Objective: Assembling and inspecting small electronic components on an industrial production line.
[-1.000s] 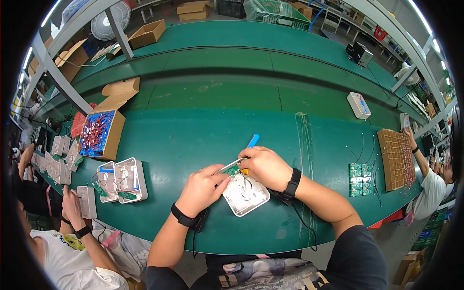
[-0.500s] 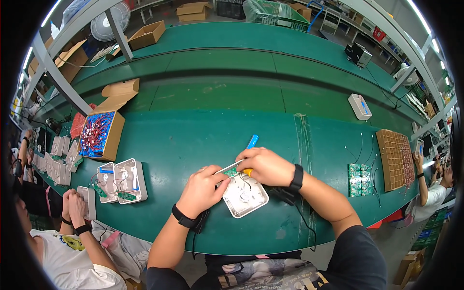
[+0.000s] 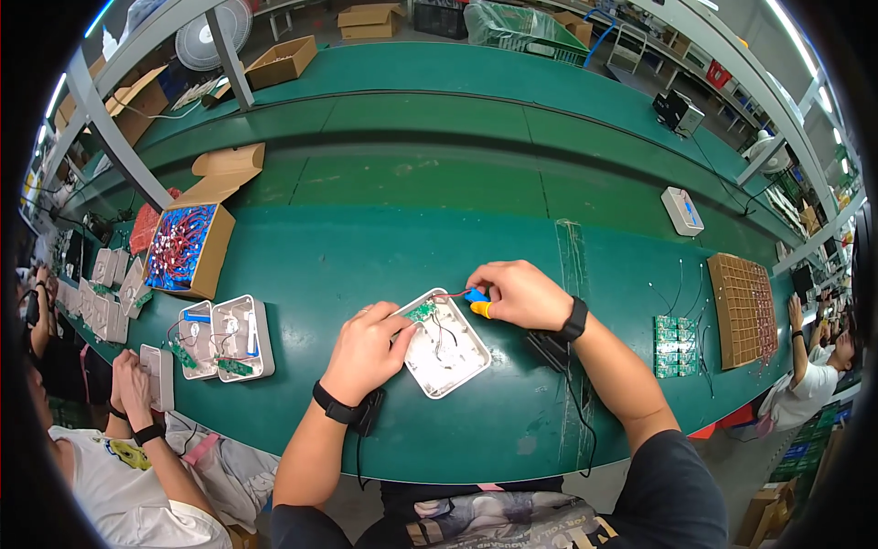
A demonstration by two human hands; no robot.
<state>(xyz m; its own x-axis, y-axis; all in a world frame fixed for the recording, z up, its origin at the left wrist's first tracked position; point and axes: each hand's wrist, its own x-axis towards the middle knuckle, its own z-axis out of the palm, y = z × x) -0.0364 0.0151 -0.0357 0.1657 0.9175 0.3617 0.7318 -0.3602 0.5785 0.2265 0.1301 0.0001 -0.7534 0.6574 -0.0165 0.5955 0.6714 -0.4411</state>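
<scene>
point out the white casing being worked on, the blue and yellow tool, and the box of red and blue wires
white casing (image 3: 455, 355), head view, bare inner floor
blue and yellow tool (image 3: 476, 299), head view, blue handle
box of wires (image 3: 186, 245), head view, wire pile inside

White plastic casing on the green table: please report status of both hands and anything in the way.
Left hand steadies open white plastic casing. Right hand grips blue-and-yellow tool at casing's far edge. Red and black wires lie loose inside.

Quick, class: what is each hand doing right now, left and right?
Left hand: curled on the edge of the white casing, steadying it.
Right hand: closed on a blue-and-yellow tool at the casing's top corner.
</scene>
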